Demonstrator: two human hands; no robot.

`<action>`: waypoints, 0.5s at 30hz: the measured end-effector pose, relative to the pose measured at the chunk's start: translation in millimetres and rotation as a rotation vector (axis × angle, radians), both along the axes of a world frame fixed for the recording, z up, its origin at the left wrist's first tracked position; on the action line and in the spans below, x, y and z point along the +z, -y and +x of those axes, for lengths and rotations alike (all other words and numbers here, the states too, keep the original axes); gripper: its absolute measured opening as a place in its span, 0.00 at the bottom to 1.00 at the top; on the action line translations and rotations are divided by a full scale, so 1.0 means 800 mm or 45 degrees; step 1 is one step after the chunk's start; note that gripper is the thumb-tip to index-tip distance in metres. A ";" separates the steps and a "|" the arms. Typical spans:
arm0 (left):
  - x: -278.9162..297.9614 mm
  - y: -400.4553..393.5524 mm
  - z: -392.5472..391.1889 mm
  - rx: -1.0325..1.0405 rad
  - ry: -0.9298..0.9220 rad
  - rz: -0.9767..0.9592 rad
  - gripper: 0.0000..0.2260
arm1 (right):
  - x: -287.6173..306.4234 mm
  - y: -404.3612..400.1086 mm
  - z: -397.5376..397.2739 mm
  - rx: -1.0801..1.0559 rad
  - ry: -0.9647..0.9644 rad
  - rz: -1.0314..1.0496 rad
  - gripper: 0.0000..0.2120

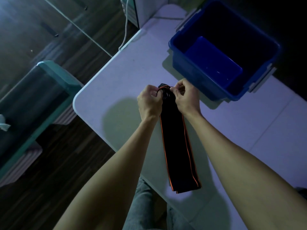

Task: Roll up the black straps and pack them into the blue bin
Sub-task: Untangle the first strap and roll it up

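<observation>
A long black strap [177, 146] with orange edge lines lies flat on the white table [116, 77], running from the table's near edge toward the blue bin [186, 58]. My left hand [149, 102] and my right hand [186, 98] both pinch the strap's far end, which is curled over into the start of a roll between my fingers. The blue bin stands just beyond my right hand at the upper right; its inside is dark and a blue flat panel shows in it.
A teal-rimmed container [38, 100] stands on the floor left of the table. A white cable [125, 25] hangs over the table's far corner. The table's rounded left corner and near edge are close to my arms.
</observation>
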State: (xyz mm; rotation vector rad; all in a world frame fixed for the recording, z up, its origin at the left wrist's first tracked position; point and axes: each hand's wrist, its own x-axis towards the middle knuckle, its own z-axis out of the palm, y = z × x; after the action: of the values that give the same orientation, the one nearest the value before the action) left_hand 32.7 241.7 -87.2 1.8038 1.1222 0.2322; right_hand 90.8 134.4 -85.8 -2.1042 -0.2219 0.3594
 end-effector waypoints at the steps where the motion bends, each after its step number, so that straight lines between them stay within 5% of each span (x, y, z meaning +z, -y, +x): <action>1: -0.002 0.000 -0.001 0.006 0.032 0.010 0.02 | -0.001 -0.001 0.001 -0.001 -0.009 0.003 0.04; 9: -0.002 0.005 -0.030 -0.034 0.013 0.079 0.14 | -0.004 0.023 -0.017 -0.108 -0.067 0.011 0.12; 15: -0.001 0.048 -0.098 -0.009 -0.137 0.021 0.07 | -0.003 0.085 -0.068 -0.089 -0.078 -0.273 0.07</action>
State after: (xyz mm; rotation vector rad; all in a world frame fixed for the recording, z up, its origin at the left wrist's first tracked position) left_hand -45.9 203.6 -88.1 1.8522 1.1920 0.1422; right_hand 36.7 66.1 -88.4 -2.3009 -0.0759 0.4209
